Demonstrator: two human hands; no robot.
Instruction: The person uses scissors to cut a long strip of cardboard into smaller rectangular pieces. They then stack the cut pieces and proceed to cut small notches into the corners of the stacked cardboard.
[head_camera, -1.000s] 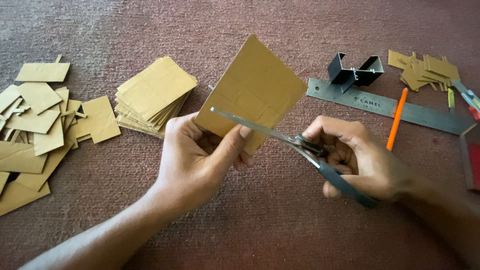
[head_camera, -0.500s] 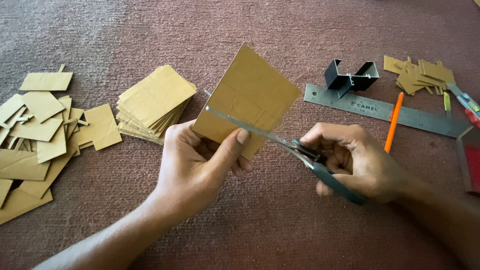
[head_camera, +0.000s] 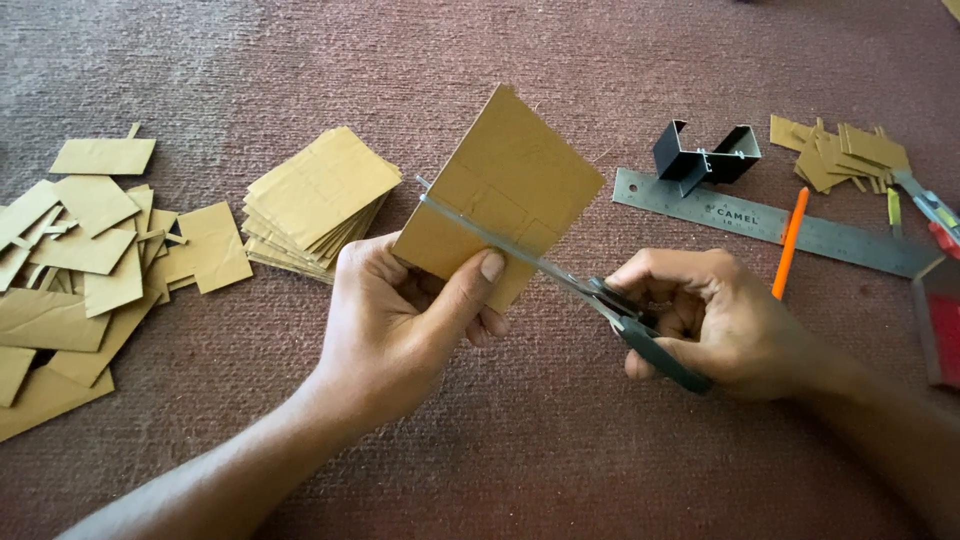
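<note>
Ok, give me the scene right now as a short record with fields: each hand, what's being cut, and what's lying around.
left hand: holds a cardboard piece upright, thumb on its lower edge
right hand: grips scissors, blades lying across the piece
surface: reddish carpet
left side: neat stack of cardboard squares, loose offcuts
right side: metal ruler, orange pencil, black metal bracket, more scraps

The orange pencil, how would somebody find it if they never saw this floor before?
Start at the long grey metal ruler lying on the reddish carpet, up beyond the right hand. The orange pencil lies slanted across that ruler, near its middle. It is the only thin bright orange stick there; the cardboard scraps nearby are flat and brown.
</note>
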